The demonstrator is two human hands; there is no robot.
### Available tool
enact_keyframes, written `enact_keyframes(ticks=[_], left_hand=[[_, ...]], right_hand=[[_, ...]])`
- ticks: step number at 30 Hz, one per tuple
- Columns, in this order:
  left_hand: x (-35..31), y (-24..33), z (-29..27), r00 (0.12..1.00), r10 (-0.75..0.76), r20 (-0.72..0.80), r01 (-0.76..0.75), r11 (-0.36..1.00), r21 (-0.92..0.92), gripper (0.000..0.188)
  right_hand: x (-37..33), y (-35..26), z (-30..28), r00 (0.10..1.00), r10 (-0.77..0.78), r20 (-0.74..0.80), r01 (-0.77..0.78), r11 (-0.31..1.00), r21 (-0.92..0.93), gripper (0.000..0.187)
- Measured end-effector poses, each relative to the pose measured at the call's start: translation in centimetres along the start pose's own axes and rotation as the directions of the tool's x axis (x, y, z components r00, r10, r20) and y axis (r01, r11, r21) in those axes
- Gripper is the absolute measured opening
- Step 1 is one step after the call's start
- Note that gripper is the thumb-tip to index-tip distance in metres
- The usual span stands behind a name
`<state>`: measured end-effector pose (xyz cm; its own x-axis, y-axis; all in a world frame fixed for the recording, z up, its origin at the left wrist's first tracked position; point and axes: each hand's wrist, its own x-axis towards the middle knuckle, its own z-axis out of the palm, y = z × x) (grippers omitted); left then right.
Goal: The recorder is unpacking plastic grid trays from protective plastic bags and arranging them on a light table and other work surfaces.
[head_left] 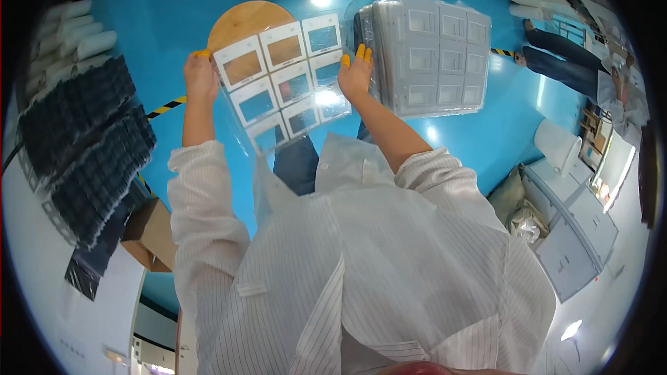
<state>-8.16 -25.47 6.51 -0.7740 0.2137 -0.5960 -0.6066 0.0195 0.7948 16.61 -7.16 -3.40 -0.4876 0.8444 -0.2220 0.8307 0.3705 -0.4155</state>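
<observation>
A clear plastic tray (310, 85) with several white, open-centred rectangular frames in rows is raised in front of me, slightly tilted. My left hand (200, 78) pinches its upper left corner. At the right edge of the tray is my right hand (356, 75), thumb against the edge and fingers stretched out and apart, close to the neighbouring stack. Yellow covers are on fingertips of both hands. That thick stack of clear moulded trays (445, 55), partly wrapped in film, stands to the right. Behind the tray shows a round wooden stool top (251, 17), partly covered.
At left, dark fringed material (83, 146) hangs near white rolls (87, 35) and a cardboard box (149, 235). Grey cabinets (566, 226) and a sack (511, 194) stand at right. Another person (570, 69) is at the far right. Striped tape (167, 107) marks the blue floor.
</observation>
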Motion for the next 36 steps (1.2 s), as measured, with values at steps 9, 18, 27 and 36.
enact_keyframes(ticks=[9,18,27,36], left_hand=[[4.2,-2.1,-3.6,0.992,-0.110,-0.067,0.105,0.992,-0.074,0.021],[2.6,-1.0,-2.5,0.997,-0.064,-0.053,0.063,0.998,-0.030,0.022],[-0.4,-0.9,-1.3,0.983,0.135,-0.127,-0.139,0.990,-0.023,0.023],[0.9,-5.7,-5.5,0.985,-0.040,-0.165,0.033,0.999,-0.042,0.019]], right_hand=[[1.2,-3.2,-7.5,0.977,-0.105,0.183,0.108,0.994,-0.006,0.039],[11.0,-6.3,-13.9,0.721,-0.678,-0.145,0.563,0.694,-0.449,0.036],[15.4,-7.2,-7.3,0.767,-0.302,0.566,0.631,0.194,-0.751,0.032],[17.1,-6.9,-7.2,0.795,-0.192,0.576,0.595,0.438,-0.674,0.044]])
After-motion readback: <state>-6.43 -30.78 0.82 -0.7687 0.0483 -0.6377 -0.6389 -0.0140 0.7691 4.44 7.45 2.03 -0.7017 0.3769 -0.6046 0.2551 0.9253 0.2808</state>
